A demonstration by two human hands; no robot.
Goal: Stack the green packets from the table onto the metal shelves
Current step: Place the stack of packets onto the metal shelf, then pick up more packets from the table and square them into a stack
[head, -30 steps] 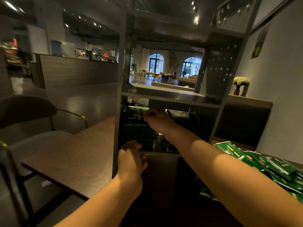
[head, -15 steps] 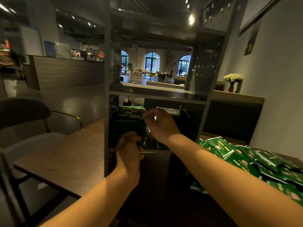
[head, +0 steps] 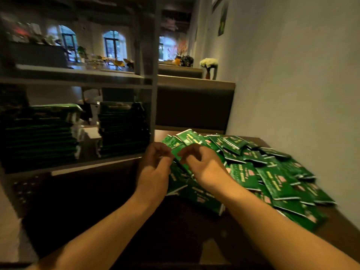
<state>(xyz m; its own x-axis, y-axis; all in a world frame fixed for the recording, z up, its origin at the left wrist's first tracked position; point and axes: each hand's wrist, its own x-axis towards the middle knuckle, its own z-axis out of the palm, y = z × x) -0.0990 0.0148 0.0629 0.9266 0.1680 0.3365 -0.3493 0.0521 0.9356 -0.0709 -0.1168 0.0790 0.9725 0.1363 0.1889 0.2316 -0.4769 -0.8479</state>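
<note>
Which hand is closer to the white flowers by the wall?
Right. The right hand is over the packet pile, below the white flowers; the left hand sits farther left, beside the shelf.

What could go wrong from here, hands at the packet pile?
1. The pile is loose and spreads toward the table's right edge; pulling one packet could slide others off.
2. Both the left hand and right hand meet at one packet; grip looks unclear in the blur, so it may slip.
3. The stacks on the shelf stand tall; another packet could topple them.
</note>
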